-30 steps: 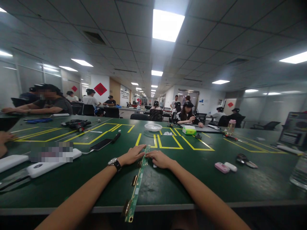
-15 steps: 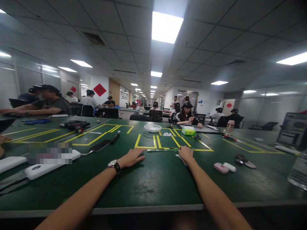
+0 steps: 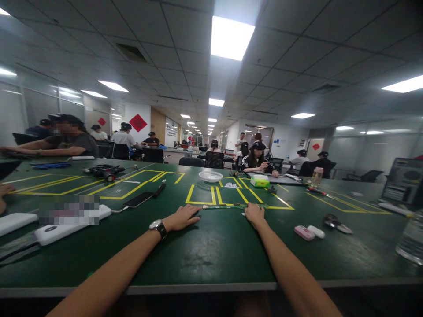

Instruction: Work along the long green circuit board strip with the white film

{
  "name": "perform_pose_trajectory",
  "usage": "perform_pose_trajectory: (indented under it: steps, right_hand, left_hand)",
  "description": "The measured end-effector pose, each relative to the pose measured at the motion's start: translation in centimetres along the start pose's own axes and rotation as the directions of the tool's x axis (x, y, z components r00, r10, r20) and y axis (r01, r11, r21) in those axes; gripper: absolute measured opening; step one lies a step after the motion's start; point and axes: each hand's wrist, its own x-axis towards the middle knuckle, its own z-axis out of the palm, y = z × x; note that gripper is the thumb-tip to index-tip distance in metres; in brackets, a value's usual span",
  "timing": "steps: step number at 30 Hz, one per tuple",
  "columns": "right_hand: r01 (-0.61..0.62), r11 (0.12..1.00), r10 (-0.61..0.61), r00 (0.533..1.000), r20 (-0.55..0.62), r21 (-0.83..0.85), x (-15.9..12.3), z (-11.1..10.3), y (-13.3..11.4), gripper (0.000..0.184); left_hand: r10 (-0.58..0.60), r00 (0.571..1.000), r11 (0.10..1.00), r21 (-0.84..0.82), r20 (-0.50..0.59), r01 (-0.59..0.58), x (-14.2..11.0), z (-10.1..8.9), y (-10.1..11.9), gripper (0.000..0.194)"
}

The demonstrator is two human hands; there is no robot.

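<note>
A long, thin green strip [image 3: 221,206], like a narrow circuit board, lies crosswise on the green table [image 3: 205,255]. My left hand [image 3: 182,217], a watch on its wrist, rests flat with fingers stretched towards the strip's left end; it holds nothing. At the strip's right part is my right hand [image 3: 255,215], its fingers curled down and closed. A small white piece [image 3: 243,214] peeks out beside its thumb. The fingertips are hidden, so I cannot tell what they grip. Just beyond the strip, yellow tape lines [image 3: 214,193] mark the table.
Ahead stand a white basket [image 3: 210,176] and a green-and-white pack [image 3: 259,181]. To the left lie a phone [image 3: 140,200] and a white power strip [image 3: 71,226]. On the right are a pink case [image 3: 304,233], a white case [image 3: 316,231] and a clear bottle [image 3: 410,240]. Other people sit around.
My right hand has shifted slightly, and less of the white piece shows under it. The left hand stays nearly where it was. The view has tilted a little.
</note>
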Motion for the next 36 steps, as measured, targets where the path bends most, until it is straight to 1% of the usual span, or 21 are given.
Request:
perform_pose_trajectory:
  steps: [8, 16, 21, 23, 25, 27, 29, 30, 33, 36]
  right_hand:
    - [0.019, 0.999, -0.023, 0.997, 0.079, 0.049, 0.2, 0.8, 0.2, 0.041]
    - [0.060, 0.997, -0.065, 0.988, 0.139, 0.044, 0.5, -0.1, 0.3, 0.045]
    - [0.133, 0.991, -0.132, 0.980, 0.150, 0.002, 0.6, -1.2, -0.1, 0.045]
    - [0.165, 0.986, -0.161, 0.976, 0.144, -0.017, 0.4, -1.7, -0.7, 0.047]
    - [0.227, 0.974, -0.223, 0.962, 0.160, -0.008, 0.2, -2.0, -1.6, 0.048]
    - [0.338, 0.941, -0.339, 0.926, 0.166, 0.036, -0.3, -2.1, -2.8, 0.046]
    - [0.467, 0.878, -0.478, 0.868, 0.135, 0.102, -1.1, -2.0, -4.2, 0.042]
    - [0.531, 0.836, -0.546, 0.831, 0.111, 0.137, -1.6, -2.0, -5.1, 0.040]
    - [0.692, 0.680, -0.720, 0.692, 0.045, 0.241, -3.5, -2.0, -7.8, 0.039]
    - [0.816, 0.487, -0.855, 0.519, -0.024, 0.312, -5.6, -2.5, -10.4, 0.042]
  left_hand:
    - [0.006, 1.000, 1.000, -0.001, -0.002, -0.006, 0.1, 0.3, -0.3, 0.050]
    - [0.005, 1.000, 1.000, 0.001, -0.016, -0.005, 0.1, 0.2, -0.2, 0.049]
    - [-0.019, 0.996, 0.999, 0.034, -0.088, 0.022, 0.0, -0.2, -0.2, 0.047]
    - [-0.028, 0.993, 0.998, 0.047, -0.118, 0.034, 0.0, -0.4, -0.2, 0.046]
    - [-0.033, 0.988, 0.997, 0.058, -0.148, 0.042, 0.0, -0.6, -0.2, 0.044]
    - [-0.034, 0.982, 0.997, 0.060, -0.187, 0.046, 0.1, -0.9, -0.4, 0.043]
    - [-0.039, 0.972, 0.997, 0.050, -0.230, 0.051, 0.1, -1.1, -0.7, 0.042]
    - [-0.041, 0.968, 0.998, 0.043, -0.247, 0.053, 0.1, -1.1, -0.8, 0.042]
    - [-0.028, 0.967, 0.999, 0.025, -0.253, 0.036, 0.2, -0.8, -1.3, 0.042]
    - [0.031, 0.986, 1.000, 0.003, -0.163, -0.030, 0.2, 0.0, -1.3, 0.047]
